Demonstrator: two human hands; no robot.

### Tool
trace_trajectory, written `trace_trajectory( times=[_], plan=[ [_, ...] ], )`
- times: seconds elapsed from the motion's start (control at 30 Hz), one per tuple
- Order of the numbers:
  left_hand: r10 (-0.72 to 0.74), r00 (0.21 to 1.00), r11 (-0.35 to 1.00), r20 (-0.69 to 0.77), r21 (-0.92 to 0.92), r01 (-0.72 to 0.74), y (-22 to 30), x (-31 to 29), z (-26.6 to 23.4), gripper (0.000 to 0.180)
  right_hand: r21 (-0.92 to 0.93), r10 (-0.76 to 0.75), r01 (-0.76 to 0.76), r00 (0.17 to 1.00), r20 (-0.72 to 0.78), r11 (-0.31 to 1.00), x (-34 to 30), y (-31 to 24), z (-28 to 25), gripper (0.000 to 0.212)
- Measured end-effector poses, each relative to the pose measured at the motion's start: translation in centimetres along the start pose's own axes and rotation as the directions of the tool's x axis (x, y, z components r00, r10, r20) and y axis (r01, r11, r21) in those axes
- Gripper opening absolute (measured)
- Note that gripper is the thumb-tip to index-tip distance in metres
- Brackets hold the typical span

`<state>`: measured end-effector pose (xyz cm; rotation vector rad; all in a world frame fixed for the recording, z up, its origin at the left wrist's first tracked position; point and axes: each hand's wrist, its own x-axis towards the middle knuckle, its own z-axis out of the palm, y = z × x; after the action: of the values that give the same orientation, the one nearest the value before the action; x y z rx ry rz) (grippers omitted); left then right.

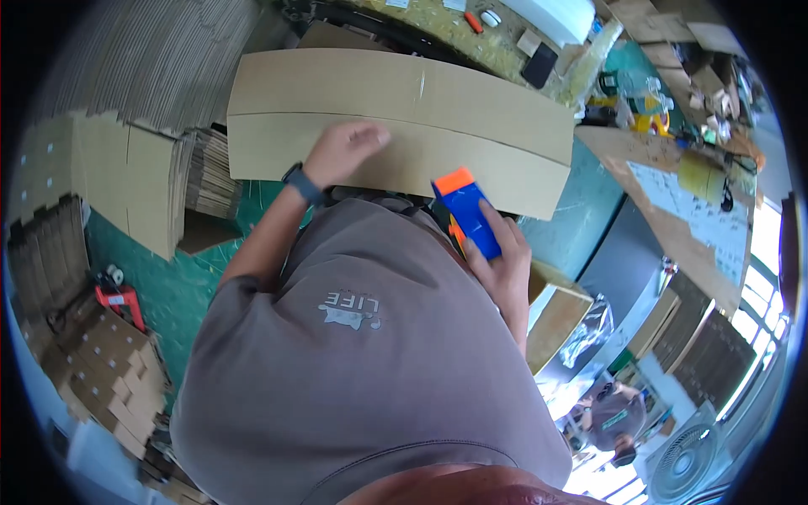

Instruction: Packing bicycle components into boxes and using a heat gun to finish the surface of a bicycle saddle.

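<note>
A: Fingers (503,229) of the right hand (509,273), how set?

B: Closed round a blue tool (473,215), thumb on one side, fingertips on the other.

A: Tool location?

B: In front of the grey-brown shirt (421,345), overlapping the near edge of a long brown carton (320,84) in view. Orange end pointing toward the carton, smaller orange part showing on the left side. Touching cardboard or not: can't tell.

A: Left hand (341,156)?

B: Over the carton, left of middle, pointing right. Fingers extended, close together, slightly bent. Contact with cardboard: can't tell from this angle. Dark watch (301,183) on the wrist.

A: Carton?

B: Lying crosswise ahead of the body, lengthwise line across the upper face. Seam or fold: can't tell.

A: Surroundings?

B: Left: big stack of flat cardboard (160,63), plus a red item (123,305) on the green floor (160,261). Beyond the carton: cluttered surface (421,21) with a black phone-shaped item (539,66) and a small orange-red stick (474,23). Far right: clear bottles (631,84). Lower right, well apart: co-worker (619,414) near a round fan (688,456).
</note>
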<state>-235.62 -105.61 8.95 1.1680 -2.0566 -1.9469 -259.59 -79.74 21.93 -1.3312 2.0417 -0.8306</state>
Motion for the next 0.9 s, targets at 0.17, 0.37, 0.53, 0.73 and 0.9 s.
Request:
trace_trajectory(
  times=[0.17, 0.37, 0.53, 0.73, 0.9],
  plan=[
    [0.372, 0.919, 0.690, -0.135, -0.621, -0.371, 7.8, -8.4, 6.0, 0.061, 0.079, -0.655, 0.661, 0.751, -0.088, 0.746, 5.0, -1.0, 1.1, 0.061],
    [0.174, 0.830, 0.461, -0.530, -0.701, -0.544, 3.7, -12.6, 1.0, 0.066, 0.164, -0.735, 0.721, 0.628, 0.255, 0.673, 11.9, -10.3, 6.2, 0.064],
    [-0.092, 0.633, 0.410, -0.768, -0.609, -0.679, -2.3, -14.7, -15.1, 0.056, 0.073, -0.724, 0.768, 0.562, 0.400, 0.637, 20.3, -9.5, 17.8, 0.061],
    [-0.305, 0.649, 0.710, -0.697, -0.621, -0.333, -28.0, -4.3, -26.2, 0.048, -0.145, -0.538, 0.709, 0.636, 0.553, 0.690, 27.9, -15.7, 30.1, 0.044],
    [-0.381, 0.761, 0.906, -0.525, -0.377, 0.193, -36.2, -1.1, -24.0, 0.060, -0.208, -0.413, 0.654, 0.659, 0.628, 0.728, 28.4, -16.1, 31.2, 0.042]
  ],
)
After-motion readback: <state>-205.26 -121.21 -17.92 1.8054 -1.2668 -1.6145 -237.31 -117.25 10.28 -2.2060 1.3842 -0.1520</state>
